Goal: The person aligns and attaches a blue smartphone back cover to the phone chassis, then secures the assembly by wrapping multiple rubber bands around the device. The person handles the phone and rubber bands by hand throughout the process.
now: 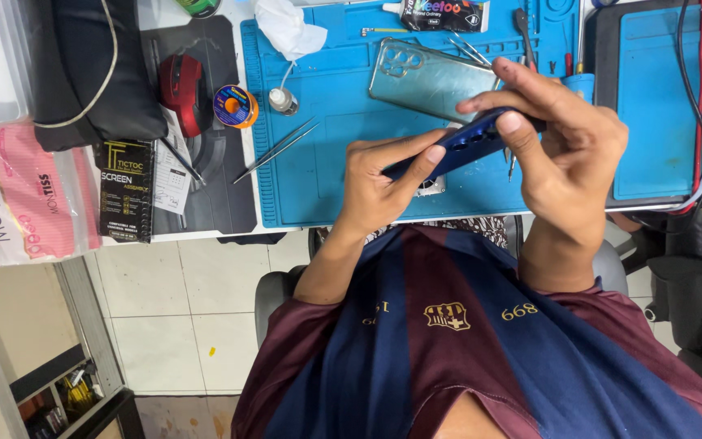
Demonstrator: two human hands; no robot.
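The tabletop (pixel 205 219) carries a large blue work mat (pixel 327 154) that covers most of its middle, with a second blue mat in a dark tray (pixel 660 106) at the right edge. At the left edge lie a dark padded bag (pixel 91 65) and a clear packet of pink cloths (pixel 18 195).

Above the mat's near edge, both hands hold a blue phone (pixel 457 145) clear of the mat, edge-on to the camera. The right hand (pixel 570 154) grips its far end, fingers (pixel 505 81) curled over the top and thumb pressed on the side. The left hand (pixel 383 183) holds the near end, its thumb pressed against the phone's edge and the fingers closed beneath it.

Just beyond the phone, a clear phone case (pixel 432 77) lies flat on the mat. To the left sit a red computer mouse (pixel 182 85), a black booklet (pixel 127 191), a spool of solder (pixel 235 106), a small bottle (pixel 283 101) and slim metal tweezers (pixel 274 150).
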